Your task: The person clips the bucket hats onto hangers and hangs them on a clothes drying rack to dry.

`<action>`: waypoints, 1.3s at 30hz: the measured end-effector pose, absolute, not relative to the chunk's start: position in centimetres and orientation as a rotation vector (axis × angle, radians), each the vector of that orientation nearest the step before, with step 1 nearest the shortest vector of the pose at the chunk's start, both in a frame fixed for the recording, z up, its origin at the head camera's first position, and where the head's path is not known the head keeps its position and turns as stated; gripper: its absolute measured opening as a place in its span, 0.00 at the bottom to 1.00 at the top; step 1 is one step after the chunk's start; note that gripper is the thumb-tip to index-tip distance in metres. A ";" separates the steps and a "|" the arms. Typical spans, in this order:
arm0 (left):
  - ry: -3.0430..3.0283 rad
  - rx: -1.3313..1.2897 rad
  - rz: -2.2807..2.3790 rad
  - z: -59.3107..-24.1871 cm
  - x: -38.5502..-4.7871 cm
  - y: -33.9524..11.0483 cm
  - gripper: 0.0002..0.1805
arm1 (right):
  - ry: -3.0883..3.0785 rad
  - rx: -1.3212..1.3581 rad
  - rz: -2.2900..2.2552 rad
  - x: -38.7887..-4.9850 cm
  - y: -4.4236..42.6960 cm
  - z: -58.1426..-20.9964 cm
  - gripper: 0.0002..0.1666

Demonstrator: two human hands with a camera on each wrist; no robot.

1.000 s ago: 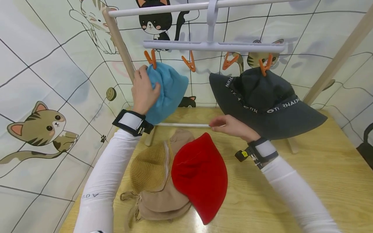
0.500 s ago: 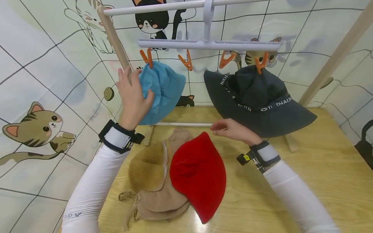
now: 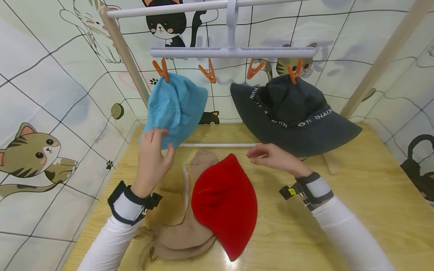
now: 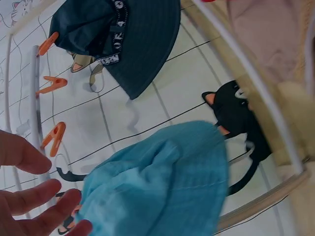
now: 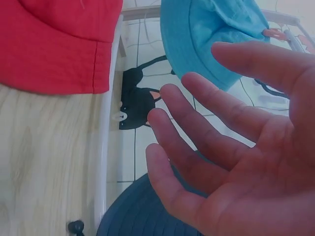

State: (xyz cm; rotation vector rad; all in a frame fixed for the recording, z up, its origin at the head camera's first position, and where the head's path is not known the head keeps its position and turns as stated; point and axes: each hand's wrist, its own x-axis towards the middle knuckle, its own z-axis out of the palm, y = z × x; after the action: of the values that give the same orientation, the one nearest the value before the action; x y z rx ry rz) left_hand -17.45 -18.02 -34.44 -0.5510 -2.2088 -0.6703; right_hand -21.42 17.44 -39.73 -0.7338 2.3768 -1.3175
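Note:
In the head view a blue bucket hat (image 3: 176, 107) hangs at the left from an orange clip (image 3: 161, 69). My left hand (image 3: 152, 162) is in front of its lower brim, fingers loosely bent and holding nothing. A dark wide-brimmed hat (image 3: 298, 124) with a lettered band hangs at the right from another orange clip (image 3: 295, 71). Just below its left brim my right hand (image 3: 276, 159) hovers with relaxed fingers and an empty palm, which the right wrist view shows. On the table lies a red hat (image 3: 225, 207), nearest to both hands, over a beige hat (image 3: 183, 237).
A tan knitted hat (image 3: 169, 195) lies left of the red one, partly behind my left wrist. Two clips hang between the hats from a white hanger bar (image 3: 234, 52). The rack has a top rail (image 3: 173, 8), side posts (image 3: 123, 52) and a low rod (image 3: 220, 145).
My left hand has come away from the blue hat and dropped toward the table. The right hand has barely moved. The whole view has shifted slightly; both hats still hang.

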 end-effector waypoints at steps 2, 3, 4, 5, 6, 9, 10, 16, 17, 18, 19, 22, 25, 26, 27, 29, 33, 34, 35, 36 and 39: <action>-2.252 -0.540 -0.665 -35.5 -16.8 -18.3 0.11 | 2.388 -0.738 -1.319 -21.3 17.6 -39.8 0.16; -2.273 -0.538 -0.667 -36.1 -16.5 -18.4 0.10 | 2.393 -0.743 -1.322 -21.3 17.7 -39.8 0.16; -2.292 -0.540 -0.671 -36.5 -16.2 -18.5 0.10 | 2.396 -0.744 -1.326 -21.3 17.8 -39.8 0.16; -2.317 -0.544 -0.675 -36.9 -15.9 -18.5 0.10 | 2.400 -0.744 -1.332 -21.2 17.8 -39.8 0.16; -2.342 -0.548 -0.682 -37.3 -15.6 -18.5 0.10 | 2.406 -0.740 -1.335 -21.1 17.9 -39.7 0.16; -2.419 -0.564 -0.715 -38.0 -14.7 -18.4 0.10 | 2.401 -0.725 -1.361 -20.8 18.2 -39.5 0.17; -2.450 -0.566 -0.727 -38.2 -14.4 -18.3 0.11 | 2.397 -0.716 -1.371 -20.7 18.3 -39.4 0.17; -2.706 -0.587 -0.853 -39.1 -13.6 -17.5 0.09 | 2.368 -0.650 -1.442 -19.7 19.2 -39.1 0.19; -2.759 -0.593 -0.878 -39.3 -13.6 -17.3 0.09 | 2.368 -0.648 -1.447 -19.4 19.3 -39.1 0.20; -2.812 -0.598 -0.911 -39.5 -13.5 -17.2 0.09 | 2.369 -0.653 -1.450 -19.1 19.5 -39.1 0.19; -2.867 -0.594 -0.949 -39.8 -13.5 -17.0 0.09 | 2.369 -0.659 -1.452 -18.9 19.7 -39.1 0.19; -3.022 -0.556 -0.994 -40.4 -13.3 -16.8 0.12 | 2.364 -0.670 -1.464 -17.9 20.2 -39.3 0.19; -3.111 -0.524 -1.024 -41.0 -13.0 -16.7 0.16 | 2.334 -0.654 -1.505 -17.1 20.5 -39.6 0.20; -3.127 -0.530 -1.020 -41.2 -12.9 -16.7 0.16 | 2.324 -0.646 -1.521 -16.8 20.6 -39.8 0.20; -3.137 -0.546 -1.029 -41.4 -12.9 -16.7 0.17 | 2.314 -0.644 -1.537 -16.6 20.7 -39.9 0.20; -3.157 -0.568 -1.070 -41.7 -12.7 -16.7 0.20 | 2.294 -0.628 -1.568 -16.3 20.9 -40.2 0.21; -3.165 -0.581 -1.287 -42.0 -12.6 -16.5 0.26 | 2.276 -0.591 -1.623 -16.0 21.0 -41.0 0.21; -3.157 -0.573 -1.332 -42.0 -12.5 -16.4 0.27 | 2.275 -0.577 -1.633 -16.0 21.0 -41.1 0.21; -3.146 -0.564 -1.375 -42.0 -12.5 -16.4 0.28 | 2.265 -0.565 -1.650 -15.9 21.1 -41.3 0.21; -3.132 -0.555 -1.389 -42.0 -12.5 -16.3 0.28 | 2.257 -0.556 -1.661 -15.9 21.1 -41.5 0.21; -3.082 -0.531 -1.326 -41.9 -12.3 -16.0 0.30 | 2.223 -0.546 -1.691 -15.9 21.0 -42.0 0.21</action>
State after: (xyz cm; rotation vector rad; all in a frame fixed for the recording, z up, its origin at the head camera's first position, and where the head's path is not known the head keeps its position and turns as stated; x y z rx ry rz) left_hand -12.33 -15.96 -41.89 -0.5309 -3.0823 -1.3255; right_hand -15.94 21.04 -41.98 -0.5463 2.2226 -1.6911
